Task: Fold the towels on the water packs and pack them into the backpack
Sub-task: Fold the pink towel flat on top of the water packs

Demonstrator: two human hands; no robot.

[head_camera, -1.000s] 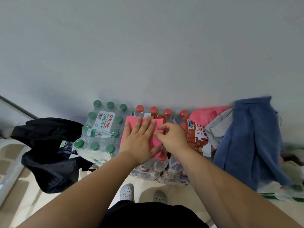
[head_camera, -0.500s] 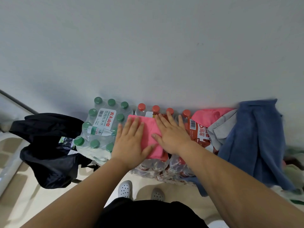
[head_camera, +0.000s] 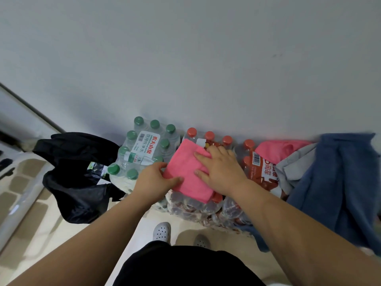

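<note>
Plain grey wall (head_camera: 185, 58), beige floor (head_camera: 51, 234); small folded pink towel (head_camera: 185, 170) lies on top of the shrink-wrapped red-capped water pack (head_camera: 195, 207), which stands against the wall.
Left hand (head_camera: 153, 182) pinches the towel's left edge, thumb on top, fingers curled at the edge. Right hand (head_camera: 222, 170) lies flat on the towel's right half, fingers straight. Shrink-wrapped green-capped water pack (head_camera: 144, 145) stands just left of the red one; crumpled black fabric backpack (head_camera: 78, 166) further left. On the second red-capped pack (head_camera: 261, 172) to the right: loose pink towel (head_camera: 274, 148) at the back edge, grey towel (head_camera: 292, 168), big blue towel (head_camera: 340, 182) draped over the front edge.
</note>
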